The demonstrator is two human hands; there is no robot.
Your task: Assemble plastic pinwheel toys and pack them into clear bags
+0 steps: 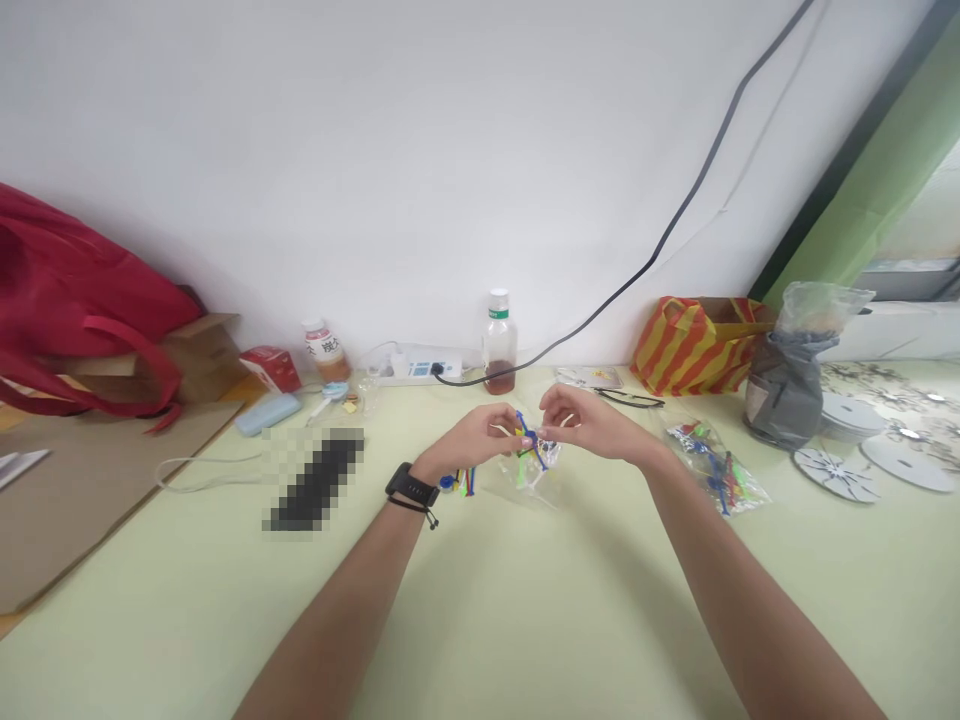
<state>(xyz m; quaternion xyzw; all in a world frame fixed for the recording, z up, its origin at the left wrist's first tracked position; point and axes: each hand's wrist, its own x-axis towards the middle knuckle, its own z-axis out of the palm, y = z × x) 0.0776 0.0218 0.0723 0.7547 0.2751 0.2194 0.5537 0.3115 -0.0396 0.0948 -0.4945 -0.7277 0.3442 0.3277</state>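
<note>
Above the pale green table (525, 620), a black watch (412, 487) sits on the wrist of the left hand (480, 438), its face turned from view. Thumb and finger there are pinched together on a blue spoked piece (533, 440), which is between the two hands. The right hand (585, 420) curls its fingertips close to that piece; whether they clamp it, I cannot tell. Small coloured parts (459, 482) show below the left hand, and a clear plastic bag (536, 492) lies beneath the blue piece. Off to the right rests another clear bag of coloured parts (716, 468). Farther back, by the wall, a white power strip (420, 368) carries blue print too small to read. The white label of the left bottle (325, 347) bears big dark characters, one apparently 炭; the middle bottle (499, 348) has a green band whose pale lettering is illegible
</note>
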